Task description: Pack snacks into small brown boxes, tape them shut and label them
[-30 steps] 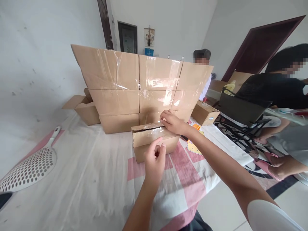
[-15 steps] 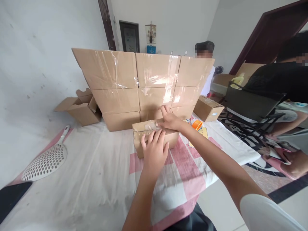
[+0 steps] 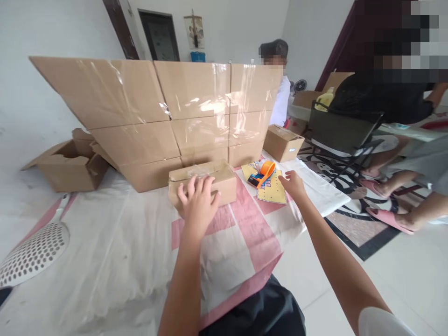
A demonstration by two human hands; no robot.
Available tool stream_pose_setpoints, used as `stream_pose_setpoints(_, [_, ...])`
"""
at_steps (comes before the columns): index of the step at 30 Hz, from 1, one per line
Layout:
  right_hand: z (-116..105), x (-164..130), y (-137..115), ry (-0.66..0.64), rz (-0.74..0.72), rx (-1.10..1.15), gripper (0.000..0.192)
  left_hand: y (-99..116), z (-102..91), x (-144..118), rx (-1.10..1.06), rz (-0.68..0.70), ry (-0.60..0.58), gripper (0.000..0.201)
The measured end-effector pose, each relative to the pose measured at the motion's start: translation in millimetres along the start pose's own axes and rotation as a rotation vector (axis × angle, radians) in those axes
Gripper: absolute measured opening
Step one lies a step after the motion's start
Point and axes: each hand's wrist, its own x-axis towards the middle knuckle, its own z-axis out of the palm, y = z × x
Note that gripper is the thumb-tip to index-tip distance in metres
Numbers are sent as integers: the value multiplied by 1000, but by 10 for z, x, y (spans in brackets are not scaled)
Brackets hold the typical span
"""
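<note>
Nearest to us, our left hand (image 3: 198, 203) lay flat with its fingers spread over the near top edge of the small cardboard box (image 3: 203, 183), pressing on it rather than gripping it. That box sat on the pink and white cloth (image 3: 224, 247) that covered the table, its lid shut under a strip of clear tape. Our right hand (image 3: 293, 183) was off the box and to its right, open and loose, holding nothing, with its fingertips just beside the yellow card (image 3: 273, 191). On that card's far end lay the orange tape dispenser (image 3: 263, 171), near the right hand but apart from it.

Over on the left, at the table's near edge, the white perforated skimmer (image 3: 33, 252) rested on the cloth, well apart from both hands.

Just behind the small box stood the wall of stacked cartons (image 3: 157, 112), three layers high, their fronts glossy with clear tape. To its left an open carton (image 3: 68, 163) sat with its flaps up. To its right, at the far corner of the table, was another sealed box (image 3: 283, 143) bearing a small label.

Farther right, beyond the table, stood a black folding chair (image 3: 341, 133) on a patterned rug (image 3: 353, 224), with a person in dark clothes (image 3: 385, 95) seated past it. At the back, behind the cartons, we saw a second person in a white top (image 3: 282, 100), and on the far wall a dark framed picture (image 3: 159, 35).
</note>
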Motion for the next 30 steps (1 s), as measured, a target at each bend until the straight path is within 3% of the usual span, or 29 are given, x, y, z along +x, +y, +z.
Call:
stream_pose_setpoints(3, [27, 46, 225, -88, 160, -5, 52, -26, 81, 103, -25, -7, 0, 36])
stream_pose_setpoints(6, [122, 106, 219, -125, 238, 64, 65, 96, 205, 51, -60, -16, 138, 28])
stream_pose_setpoints(9, [79, 77, 108, -188, 256, 197, 56, 297, 304, -108, -106, 71, 266, 17])
stream_pose_setpoints(12, [-210, -250, 39, -271, 199, 346, 38, 482, 309, -250, -214, 175, 260, 10])
stream_pose_setpoints(15, [-617, -918, 62, -314, 131, 502, 39, 639, 224, -334, -432, 145, 129, 12])
stream_pose_setpoints(17, [-824, -1404, 84, -388, 140, 714, 44, 735, 148, -364, -664, 16, -30, 19])
stream_pose_setpoints(18, [-886, -1608, 82, -427, 136, 769, 45, 776, 109, -373, -805, -73, -122, 33])
stream_pose_setpoints(20, [-916, -1878, 33, -571, 96, 818, 46, 834, 35, -388, -1081, -277, -269, 57])
stream_pose_setpoints(23, [-771, -1931, -125, -751, -14, 801, 44, 831, -83, -422, -1269, -482, -337, 60])
stream_pose_setpoints(26, [-541, -1791, -321, -704, -41, 814, 36, 748, -213, -478, -1113, -443, -336, 64])
stream_pose_setpoints(27, [-472, -1757, -388, -682, -38, 813, 35, 718, -254, -497, -989, -381, -285, 65])
stream_pose_setpoints(30, [-318, -1766, -579, -677, -61, 773, 40, 653, -355, -534, -478, -99, 15, 56])
